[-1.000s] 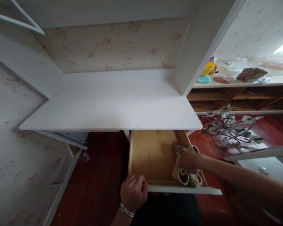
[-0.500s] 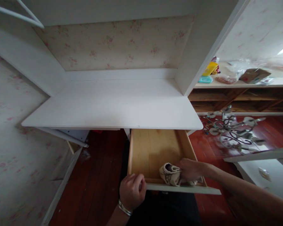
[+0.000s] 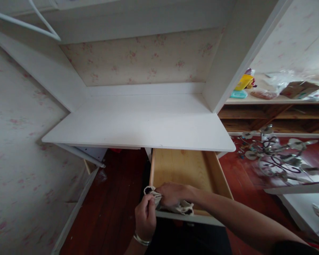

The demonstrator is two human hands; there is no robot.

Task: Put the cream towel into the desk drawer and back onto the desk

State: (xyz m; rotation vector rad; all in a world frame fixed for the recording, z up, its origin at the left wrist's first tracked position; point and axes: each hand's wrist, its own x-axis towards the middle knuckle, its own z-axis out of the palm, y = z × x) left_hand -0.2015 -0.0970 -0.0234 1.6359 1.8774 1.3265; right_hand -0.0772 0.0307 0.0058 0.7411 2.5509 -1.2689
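The single view looks from the person's head, forward and down across the bench (image 3: pixel 149 122) toward the wall (image 3: pixel 146 60). It stands close above the open drawer (image 3: pixel 183 166), with the shelf (image 3: pixel 244 112) farther off at right.

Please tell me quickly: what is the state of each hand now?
Left hand: closed, at the cream cloth; what it grips cannot be told.
Right hand: holding the cloth.

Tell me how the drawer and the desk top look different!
The drawer is wood-coloured inside, while the desk top is white. The drawer has raised sides; the desk top is flat. The drawer looks narrower, and the desk top wider. Both look whitish along the front.
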